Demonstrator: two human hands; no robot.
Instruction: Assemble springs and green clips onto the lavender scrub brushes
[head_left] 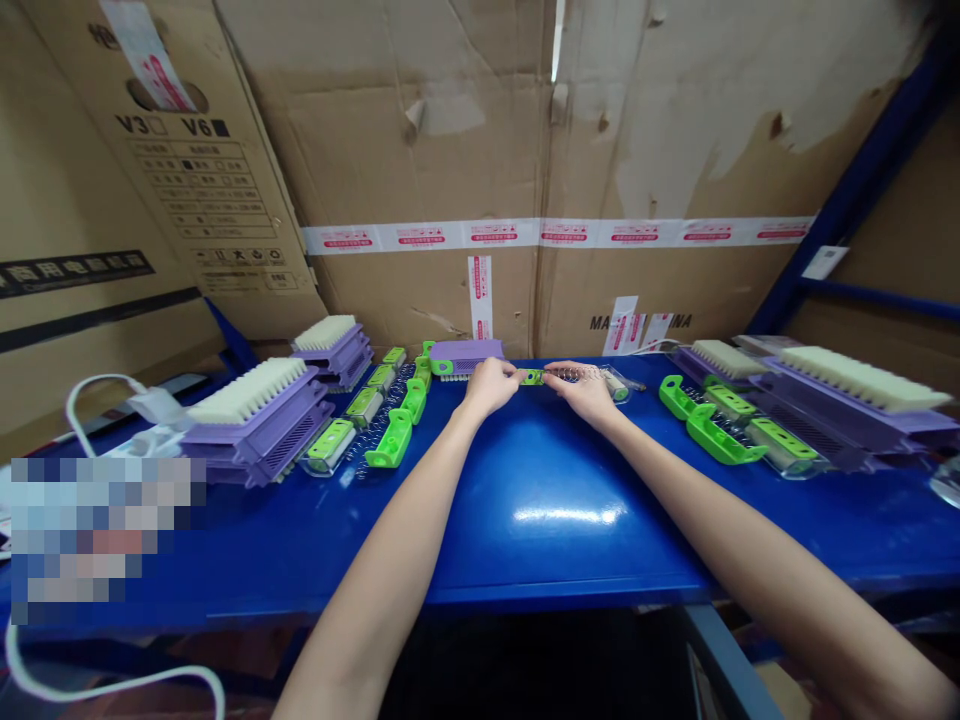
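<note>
Near the back of the blue table [525,550], my left hand [489,388] is closed, its fingertips pinching one end of a small green plastic piece [532,377]. My right hand [583,392] is closed on the other end of that piece. A coiled metal spring [596,373] shows just behind the right hand; whether the fingers touch it I cannot tell. Beyond my left hand lies a purple bristled block [466,352] with a green end. A clear part with green [619,391] sits right of the right hand, partly hidden.
Purple blocks with cream bristles [251,392] are stacked at left, more purple blocks [862,380] at right. Green curved pieces [394,438], clear green-topped parts [330,445] and several springs stand in rows beside them. Cardboard [420,120] walls the back. A white cable [112,680] hangs at left.
</note>
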